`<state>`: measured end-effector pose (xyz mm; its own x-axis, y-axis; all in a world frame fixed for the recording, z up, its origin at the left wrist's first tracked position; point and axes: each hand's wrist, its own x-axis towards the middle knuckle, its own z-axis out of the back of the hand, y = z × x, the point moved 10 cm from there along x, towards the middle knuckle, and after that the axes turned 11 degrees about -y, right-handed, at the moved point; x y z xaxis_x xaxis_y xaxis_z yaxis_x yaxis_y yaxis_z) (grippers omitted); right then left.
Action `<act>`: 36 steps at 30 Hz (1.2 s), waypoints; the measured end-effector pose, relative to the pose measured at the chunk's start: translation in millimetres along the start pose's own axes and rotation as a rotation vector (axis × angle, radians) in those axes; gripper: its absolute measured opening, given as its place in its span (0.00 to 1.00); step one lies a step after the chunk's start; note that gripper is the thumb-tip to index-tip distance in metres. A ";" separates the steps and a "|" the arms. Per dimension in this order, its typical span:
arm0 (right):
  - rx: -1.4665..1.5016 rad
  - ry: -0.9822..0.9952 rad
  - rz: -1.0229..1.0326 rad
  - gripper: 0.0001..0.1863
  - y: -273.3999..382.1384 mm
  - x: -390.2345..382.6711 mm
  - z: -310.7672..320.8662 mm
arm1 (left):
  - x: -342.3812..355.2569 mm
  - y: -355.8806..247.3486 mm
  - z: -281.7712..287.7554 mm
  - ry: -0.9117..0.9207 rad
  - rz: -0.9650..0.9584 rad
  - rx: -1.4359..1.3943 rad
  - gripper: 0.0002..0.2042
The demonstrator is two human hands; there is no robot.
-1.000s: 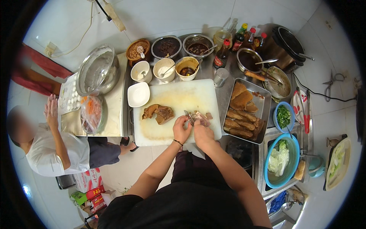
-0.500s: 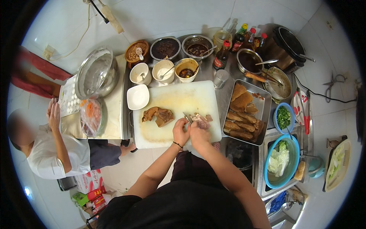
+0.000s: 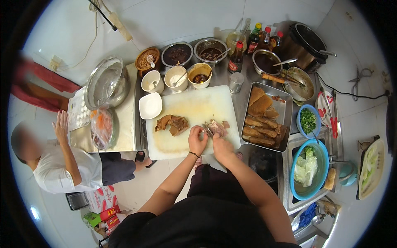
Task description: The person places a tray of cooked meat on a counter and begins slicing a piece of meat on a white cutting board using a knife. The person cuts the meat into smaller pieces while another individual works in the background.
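A white cutting board [image 3: 194, 105] lies in front of me. My right hand [image 3: 222, 147] is closed round a knife [image 3: 209, 130], its blade slanting up and left across the board. Just left of the blade is my left hand [image 3: 198, 139], its fingers curled in with a dark band on the wrist. Whatever its fingertips press on is too small to make out. Chopped pinkish meat [image 3: 217, 127] is heaped right beside the blade. A larger browned piece of cooked meat [image 3: 172, 125] rests apart on the board's left half.
Right of the board stands a metal tray [image 3: 269, 89] of browned meat pieces. Behind are white bowls [image 3: 152, 81], sauce basins [image 3: 177, 53] and bottles [image 3: 236, 58]. A blue basin of lettuce [image 3: 306, 171] sits in the sink. At left, another person [image 3: 68, 165] raises a hand.
My hands have drawn slightly apart, and more of the knife blade shows between them. The chopped meat lies a little differently. The whole view has shifted slightly.
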<state>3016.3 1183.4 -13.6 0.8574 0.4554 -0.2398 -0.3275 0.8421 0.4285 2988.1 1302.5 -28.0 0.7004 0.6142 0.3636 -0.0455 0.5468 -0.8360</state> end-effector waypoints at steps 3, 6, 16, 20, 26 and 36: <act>-0.044 0.065 -0.011 0.10 -1.3 -3.7 4.1 | -2.2 4.1 -0.1 -0.012 -0.009 0.009 0.09; -0.065 0.088 -0.006 0.10 -3.3 -6.6 7.0 | -4.3 7.0 2.0 -0.007 -0.019 0.020 0.09; 0.062 0.021 0.058 0.10 -8.7 -15.9 15.2 | -18.1 22.5 23.3 -0.133 0.316 -0.183 0.10; -0.065 0.088 0.164 0.10 -1.0 -20.6 -2.1 | -31.2 27.7 35.3 -0.109 0.394 -0.160 0.09; -0.184 -0.050 0.250 0.12 -27.2 8.6 11.5 | -51.4 39.7 55.7 -0.018 0.394 -0.055 0.08; -0.013 0.058 0.110 0.11 -17.3 -11.5 17.6 | 28.9 -18.1 118.5 -0.158 -0.227 0.644 0.27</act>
<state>3019.0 1158.5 -2.8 0.7915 0.5612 -0.2419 -0.4240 0.7894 0.4440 2924.8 1377.8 46.3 0.6328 0.4939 0.5963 -0.3579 0.8695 -0.3403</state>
